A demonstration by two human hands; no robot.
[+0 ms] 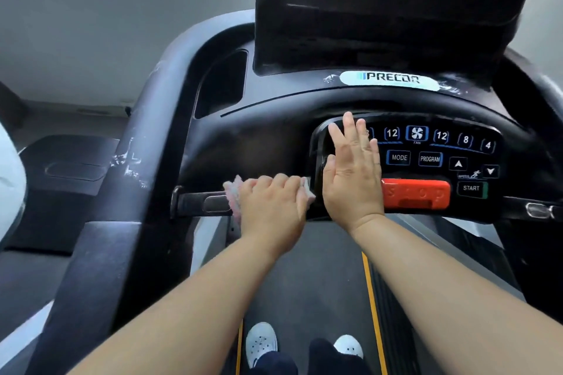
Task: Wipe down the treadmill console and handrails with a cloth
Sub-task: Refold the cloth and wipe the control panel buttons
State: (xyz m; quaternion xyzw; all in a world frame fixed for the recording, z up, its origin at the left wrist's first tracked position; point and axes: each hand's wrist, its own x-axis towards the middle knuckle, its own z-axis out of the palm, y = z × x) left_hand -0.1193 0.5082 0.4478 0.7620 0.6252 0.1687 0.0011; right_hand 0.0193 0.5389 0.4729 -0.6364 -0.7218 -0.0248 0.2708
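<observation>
Beneath pale grey walls [91, 9], the pink cloth [232, 193] is being held on the front handrail [195, 202] by the curled fingers [275, 182] of the left hand [271, 210], while the right hand [353, 176] is being rested flat, fingers straight, on the button panel [426, 158], where accidental presses are best avoided.

Dim, soft indoor light; glossy console glare; wide-angle bending, blurry edges.

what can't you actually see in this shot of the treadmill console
Head view:
Leftmost buttons of the keypad: covered by the right hand.
Most of the cloth: under the left hand.
Top of the screen: cut off by the upper edge.
Right handrail: cut off by the right edge.
</observation>
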